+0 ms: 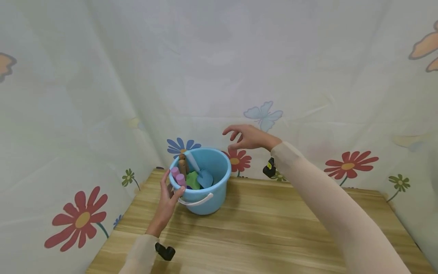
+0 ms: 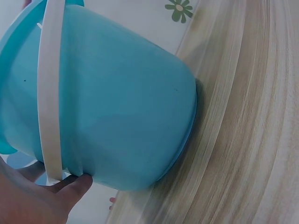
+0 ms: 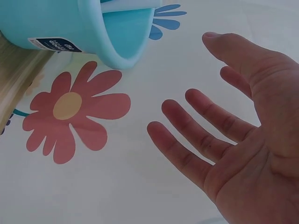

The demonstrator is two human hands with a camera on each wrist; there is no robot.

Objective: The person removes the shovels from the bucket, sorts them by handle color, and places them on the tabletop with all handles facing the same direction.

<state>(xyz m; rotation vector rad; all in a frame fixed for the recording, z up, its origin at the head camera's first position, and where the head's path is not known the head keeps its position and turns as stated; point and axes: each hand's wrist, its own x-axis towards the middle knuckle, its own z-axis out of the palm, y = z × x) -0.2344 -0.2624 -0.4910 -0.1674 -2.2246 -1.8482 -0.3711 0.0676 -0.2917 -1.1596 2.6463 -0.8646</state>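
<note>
A light blue bucket [image 1: 213,196] stands upright on the wooden table, its white handle [image 1: 200,202] hanging down at the front. My left hand [image 1: 167,199] grips its left side near the rim, the thumb at the rim. In the left wrist view, the fingers [image 2: 77,189] press on the wall beside the handle. Inside the bucket are a blue toy shovel [image 1: 205,178], a green piece [image 1: 193,180], two pink-purple cylindrical ends [image 1: 180,179] and a brown wooden piece [image 1: 183,167]. My right hand [image 1: 248,137] is raised to the bucket's right, fingers apart, holding nothing.
The wood-grain table [image 1: 273,228] extends right and toward me. Behind it and along its sides hangs a pale sheet [image 1: 205,68] printed with flowers and butterflies. A label [image 3: 55,45] shows on the bucket in the right wrist view.
</note>
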